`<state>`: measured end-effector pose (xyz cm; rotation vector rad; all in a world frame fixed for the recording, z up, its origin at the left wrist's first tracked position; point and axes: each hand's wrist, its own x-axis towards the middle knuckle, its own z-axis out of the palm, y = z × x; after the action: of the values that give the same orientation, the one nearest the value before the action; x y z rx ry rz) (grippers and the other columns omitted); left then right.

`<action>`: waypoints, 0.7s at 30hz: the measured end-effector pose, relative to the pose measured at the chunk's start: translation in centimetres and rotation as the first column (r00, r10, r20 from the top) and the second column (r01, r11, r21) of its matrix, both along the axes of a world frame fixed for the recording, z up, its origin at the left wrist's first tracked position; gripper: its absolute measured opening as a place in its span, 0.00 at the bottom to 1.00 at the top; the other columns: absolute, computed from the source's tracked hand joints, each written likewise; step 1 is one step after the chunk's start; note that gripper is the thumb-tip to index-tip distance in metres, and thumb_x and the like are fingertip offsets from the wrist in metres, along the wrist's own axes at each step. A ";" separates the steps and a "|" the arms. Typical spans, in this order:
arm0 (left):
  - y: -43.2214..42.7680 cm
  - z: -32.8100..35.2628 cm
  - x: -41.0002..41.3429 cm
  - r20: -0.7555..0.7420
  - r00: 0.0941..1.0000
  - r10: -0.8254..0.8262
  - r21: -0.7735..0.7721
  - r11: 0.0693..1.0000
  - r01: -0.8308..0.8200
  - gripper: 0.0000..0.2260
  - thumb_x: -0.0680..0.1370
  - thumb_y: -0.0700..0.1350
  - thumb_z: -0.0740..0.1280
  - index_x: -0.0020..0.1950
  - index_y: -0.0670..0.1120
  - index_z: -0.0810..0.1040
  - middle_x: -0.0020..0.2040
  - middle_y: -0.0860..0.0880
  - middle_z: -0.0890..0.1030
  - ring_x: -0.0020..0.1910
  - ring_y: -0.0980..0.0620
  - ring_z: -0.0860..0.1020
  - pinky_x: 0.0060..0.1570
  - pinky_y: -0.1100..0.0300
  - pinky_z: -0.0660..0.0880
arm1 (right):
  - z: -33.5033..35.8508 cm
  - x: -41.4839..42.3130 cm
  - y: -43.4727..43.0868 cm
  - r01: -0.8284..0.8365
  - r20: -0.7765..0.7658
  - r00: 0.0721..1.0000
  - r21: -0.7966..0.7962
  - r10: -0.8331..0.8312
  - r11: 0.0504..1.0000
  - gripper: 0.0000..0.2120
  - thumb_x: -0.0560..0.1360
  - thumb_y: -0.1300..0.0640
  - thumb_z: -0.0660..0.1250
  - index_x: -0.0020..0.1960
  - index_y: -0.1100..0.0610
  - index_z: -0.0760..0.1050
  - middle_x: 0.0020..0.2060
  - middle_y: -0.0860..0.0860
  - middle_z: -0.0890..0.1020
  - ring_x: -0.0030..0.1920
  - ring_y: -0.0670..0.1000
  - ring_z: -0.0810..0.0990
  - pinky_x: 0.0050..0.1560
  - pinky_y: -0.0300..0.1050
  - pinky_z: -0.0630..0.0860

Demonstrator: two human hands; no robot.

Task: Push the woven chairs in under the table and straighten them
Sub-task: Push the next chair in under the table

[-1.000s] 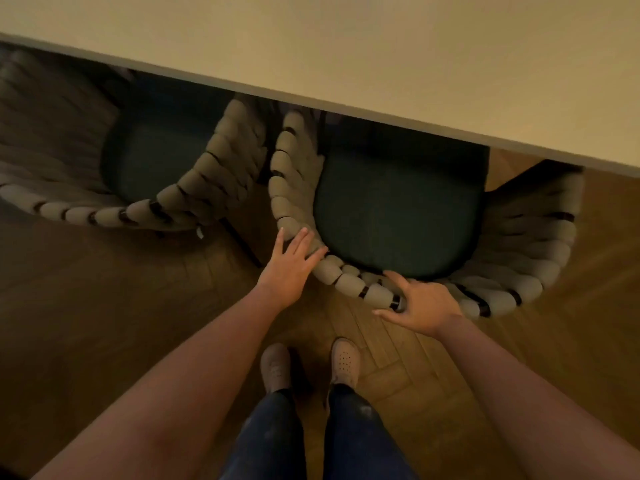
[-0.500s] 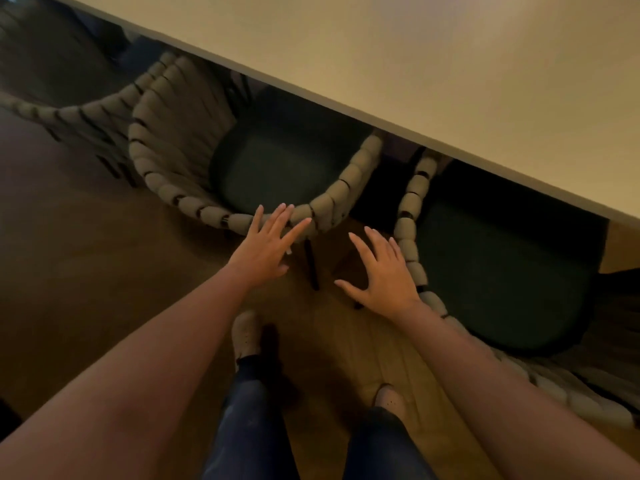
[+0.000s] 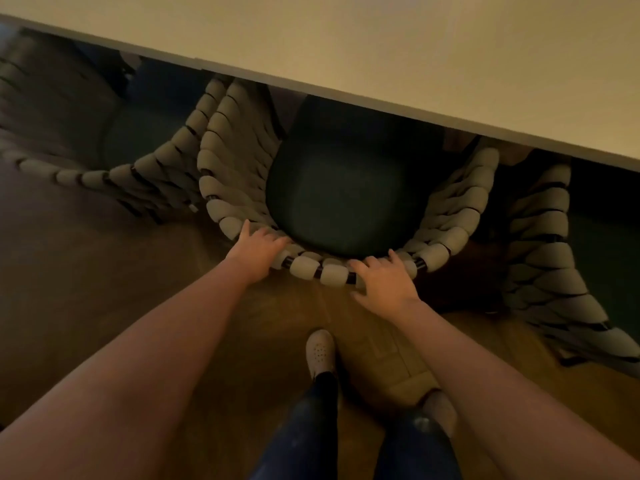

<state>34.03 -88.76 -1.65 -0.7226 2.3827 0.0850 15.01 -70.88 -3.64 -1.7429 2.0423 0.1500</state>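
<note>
Left hand point(image 3: 258, 249), right hand point(image 3: 381, 282) moved onto woven chair point(image 3: 334, 274) rim, gripping.

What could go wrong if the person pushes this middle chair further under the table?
The middle chair seems to touch the left chair, so pushing may drag that one crooked. The right chair stands close and angled; a twist from the left hand or right hand on the rim might bump it.

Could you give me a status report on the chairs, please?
Left hand and right hand grip middle woven chair back rim. Seat partly under table. Left chair, right chair close alongside.
</note>
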 end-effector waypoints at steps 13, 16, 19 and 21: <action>-2.5 -0.2 -0.6 0.072 0.995 -0.074 0.073 0.995 0.069 0.19 0.79 0.49 0.63 0.71 0.56 0.69 0.61 0.50 0.77 0.61 0.49 0.75 0.67 0.48 0.66 | 1.2 1.7 -3.0 0.153 -0.085 0.987 0.260 -0.136 0.953 0.11 0.76 0.57 0.65 0.57 0.50 0.74 0.44 0.50 0.77 0.53 0.53 0.77 0.65 0.56 0.67; -1.5 -0.3 -0.2 0.077 0.994 -0.074 0.087 0.994 0.067 0.19 0.79 0.49 0.63 0.70 0.55 0.69 0.60 0.50 0.77 0.60 0.49 0.75 0.67 0.49 0.66 | 1.3 2.1 -2.0 0.161 -0.080 0.986 0.256 -0.145 0.953 0.11 0.76 0.57 0.65 0.57 0.50 0.75 0.45 0.50 0.78 0.53 0.53 0.77 0.66 0.56 0.66; -0.1 -0.2 0.5 0.081 0.994 -0.074 0.091 0.994 0.067 0.19 0.80 0.49 0.63 0.71 0.55 0.69 0.60 0.50 0.77 0.60 0.49 0.75 0.67 0.49 0.65 | 1.2 2.8 -0.6 0.158 -0.075 0.987 0.252 -0.143 0.955 0.11 0.76 0.57 0.64 0.57 0.50 0.75 0.46 0.50 0.79 0.52 0.53 0.77 0.66 0.56 0.66; 1.0 -0.1 1.1 0.080 0.994 -0.077 0.095 0.993 0.069 0.19 0.80 0.48 0.63 0.71 0.55 0.69 0.60 0.51 0.77 0.60 0.50 0.75 0.67 0.50 0.65 | 1.2 3.3 0.6 0.149 -0.069 0.988 0.240 -0.137 0.959 0.09 0.76 0.57 0.64 0.56 0.50 0.75 0.46 0.50 0.80 0.52 0.53 0.78 0.66 0.56 0.65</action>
<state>35.13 -87.74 -1.72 -0.5838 2.3062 0.1304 18.34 -70.28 -2.45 -1.4510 2.0784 0.3878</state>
